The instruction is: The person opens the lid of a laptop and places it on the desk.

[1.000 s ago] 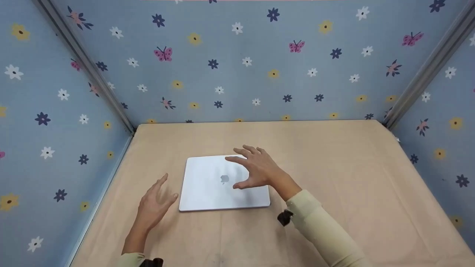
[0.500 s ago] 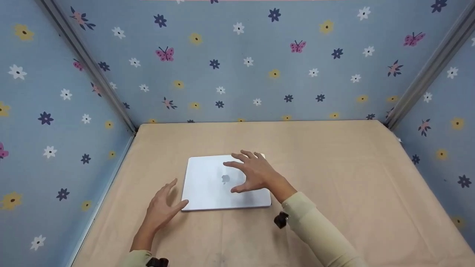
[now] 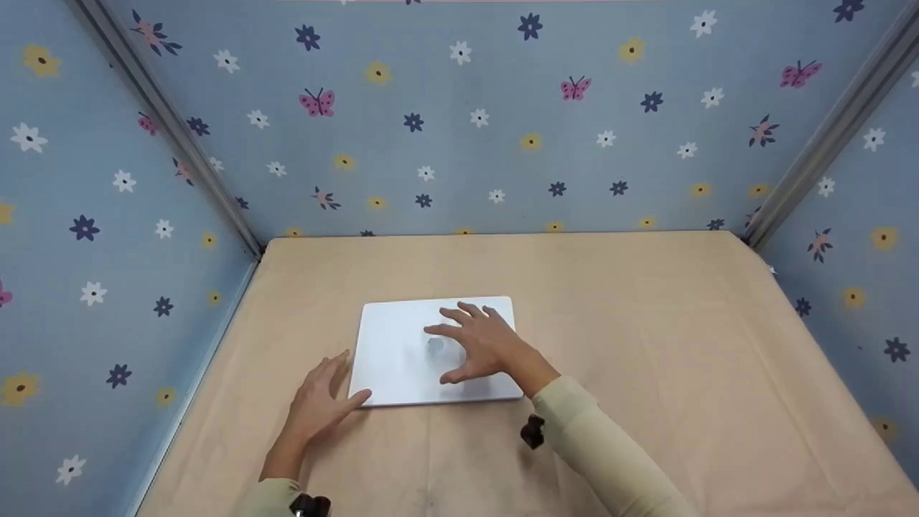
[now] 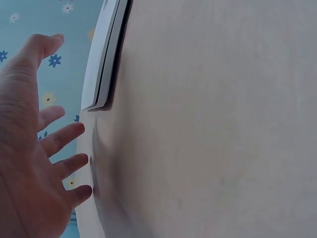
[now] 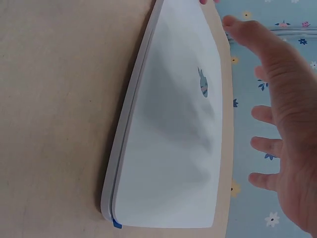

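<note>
left hand (image 3: pixel 316 408): fingers (image 4: pixel 65 140) parted, thumb (image 4: pixel 30 53) spread | right hand (image 3: pixel 482 347): fingers (image 5: pixel 267 146) splayed, thumb (image 5: pixel 255 35) extended | right forearm (image 3: pixel 607 445): slanting inward

The head camera looks down from the tabletop's (image 3: pixel 646 345) six o'clock side. Closer and lower, the wrist views lie sideways, wall (image 4: pixel 72 74) at nine o'clock in the left, three in the right; all share the laptop (image 3: pixel 395 352).

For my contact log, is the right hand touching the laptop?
Apart. The right wrist view shows patterned wall between the whole right hand and the laptop.
</note>
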